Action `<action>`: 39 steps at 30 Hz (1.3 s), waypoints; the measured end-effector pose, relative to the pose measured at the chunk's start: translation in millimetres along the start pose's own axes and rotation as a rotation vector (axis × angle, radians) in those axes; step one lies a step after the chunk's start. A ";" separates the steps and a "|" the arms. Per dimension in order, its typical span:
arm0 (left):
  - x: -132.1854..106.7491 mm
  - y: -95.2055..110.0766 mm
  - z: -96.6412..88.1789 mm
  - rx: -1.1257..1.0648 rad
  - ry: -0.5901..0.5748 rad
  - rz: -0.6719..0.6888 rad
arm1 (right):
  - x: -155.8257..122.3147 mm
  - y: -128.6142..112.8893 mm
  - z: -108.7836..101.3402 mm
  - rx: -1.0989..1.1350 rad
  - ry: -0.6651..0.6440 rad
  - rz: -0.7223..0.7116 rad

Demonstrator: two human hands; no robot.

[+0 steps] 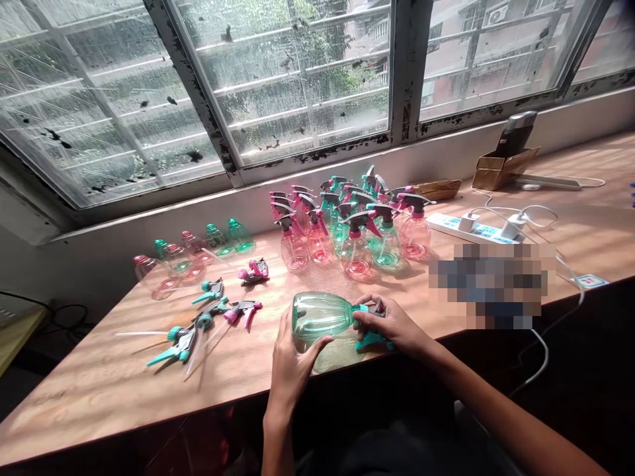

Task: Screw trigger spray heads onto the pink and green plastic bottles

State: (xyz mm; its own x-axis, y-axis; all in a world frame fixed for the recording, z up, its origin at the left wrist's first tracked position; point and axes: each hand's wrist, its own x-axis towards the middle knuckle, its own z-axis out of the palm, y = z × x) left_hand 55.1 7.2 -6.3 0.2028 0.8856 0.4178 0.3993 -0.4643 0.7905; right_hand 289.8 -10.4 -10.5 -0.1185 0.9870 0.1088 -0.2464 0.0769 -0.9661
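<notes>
A clear green spray bottle (pixel 322 314) lies sideways in the air over the table's front edge, its neck toward the right. Around its base end my left hand (pixel 292 350) is closed, thumb on the near side. My right hand (pixel 389 324) grips the teal collar of the trigger spray head (pixel 372 340) at the neck; its teal trigger points down. Whether the collar is fully screwed on cannot be made out. To the left lie several loose spray heads (pixel 183 344) in teal and pink with thin clear tubes, one pink head (pixel 254 271) apart from the others.
Several headless green and pink bottles (pixel 241 238) stand at the back left. Behind my hands, bottles with spray heads (pixel 357 254) stand grouped. A power strip (pixel 471 228) with cables, a cardboard box (pixel 501 170) and a blurred patch (pixel 491 284) are at the right. Windows line the back.
</notes>
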 end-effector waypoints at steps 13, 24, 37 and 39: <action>-2.6 -8.7 -0.4 -0.088 -0.044 -0.006 | -1.9 -0.7 0.2 0.007 -0.001 0.035; -0.9 -9.8 -1.5 -0.077 -0.033 -0.016 | -1.7 0.5 0.0 0.039 -0.019 0.012; -0.2 -5.5 -2.7 -0.158 -0.089 -0.060 | -0.8 -1.3 -1.1 0.050 -0.024 0.029; 0.7 -8.2 -3.1 -0.173 -0.102 -0.062 | 0.3 -0.9 -1.2 0.059 -0.017 0.024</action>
State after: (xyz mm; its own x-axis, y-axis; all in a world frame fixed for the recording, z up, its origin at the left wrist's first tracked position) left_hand 49.2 11.7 -11.1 0.2758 0.9044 0.3255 0.2564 -0.3956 0.8819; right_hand 291.1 -10.0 -9.9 -0.1412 0.9859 0.0901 -0.3000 0.0441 -0.9529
